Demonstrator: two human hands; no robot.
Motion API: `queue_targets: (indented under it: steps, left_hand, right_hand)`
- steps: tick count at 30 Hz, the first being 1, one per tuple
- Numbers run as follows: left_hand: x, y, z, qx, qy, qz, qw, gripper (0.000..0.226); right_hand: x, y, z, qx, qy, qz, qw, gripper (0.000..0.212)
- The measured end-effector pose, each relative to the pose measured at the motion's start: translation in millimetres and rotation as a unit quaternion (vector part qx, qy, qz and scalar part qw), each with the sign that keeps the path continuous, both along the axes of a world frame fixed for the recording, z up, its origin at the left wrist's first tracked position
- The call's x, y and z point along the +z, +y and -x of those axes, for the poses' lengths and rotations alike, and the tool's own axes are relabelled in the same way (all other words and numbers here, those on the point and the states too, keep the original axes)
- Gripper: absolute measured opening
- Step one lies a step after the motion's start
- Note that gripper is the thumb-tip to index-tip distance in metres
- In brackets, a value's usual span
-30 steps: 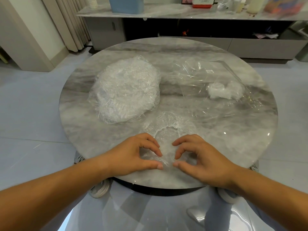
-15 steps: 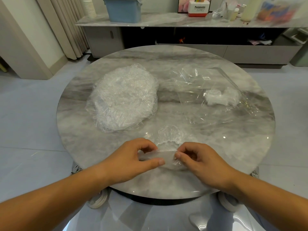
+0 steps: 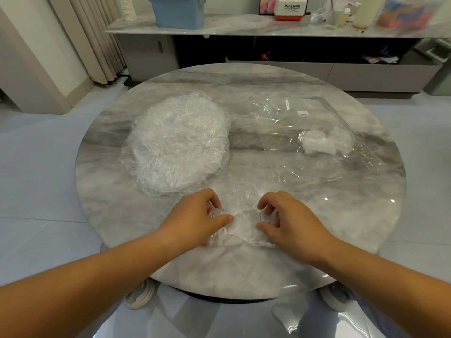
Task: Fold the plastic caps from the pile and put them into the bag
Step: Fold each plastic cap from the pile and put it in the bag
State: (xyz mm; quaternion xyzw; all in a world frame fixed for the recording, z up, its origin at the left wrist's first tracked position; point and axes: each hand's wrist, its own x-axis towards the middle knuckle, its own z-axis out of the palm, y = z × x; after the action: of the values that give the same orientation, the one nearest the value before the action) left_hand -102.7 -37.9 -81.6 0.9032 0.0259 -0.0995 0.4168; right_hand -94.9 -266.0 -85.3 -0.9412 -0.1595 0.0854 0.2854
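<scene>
Left on round grey marble surface, heap of crinkled clear plastic caps. Near edge: left hand pinching one crumpled transparent cap, right hand pinching its other side. Right: flat clear bag holding folded caps.

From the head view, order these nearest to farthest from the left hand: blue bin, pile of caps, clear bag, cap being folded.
1. cap being folded, in left hand
2. pile of caps, just beyond
3. clear bag, right side
4. blue bin, back shelf
</scene>
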Motion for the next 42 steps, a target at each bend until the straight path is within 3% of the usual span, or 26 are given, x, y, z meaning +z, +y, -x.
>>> queue_targets:
  steps: [5,8,15,21,31,38,42]
  left_hand:
    - [1,6,-2,0.009,0.0,-0.064,0.998,0.048]
    - [5,10,0,0.023,0.003,-0.048,0.999,0.06]
    - [15,17,-3,0.051,-0.075,-0.114,0.989,0.059]
    - [11,7,-4,0.014,-0.113,-0.132,0.985,0.069]
    - [17,-1,-17,-0.043,0.041,-0.088,0.994,0.095]
    - [14,-3,-11,-0.039,0.041,-0.138,0.989,0.063]
    - [11,-1,-9,-0.042,0.03,-0.137,0.989,0.057]
  right_hand:
    - [0,-2,-4,0.021,0.013,0.02,0.999,0.01]
    - [0,-4,-5,0.018,0.012,0.022,1.0,0.016]
    - [2,-4,-7,0.017,0.023,0.03,0.999,0.02]
    - [6,-3,-13,0.029,0.046,0.044,0.998,0.022]
    - [16,-8,-18,0.101,0.067,0.05,0.991,0.034]
    - [23,-12,-14,0.069,0.032,-0.067,0.995,0.012]
    - [23,-8,-11,0.114,0.037,0.01,0.993,0.005]
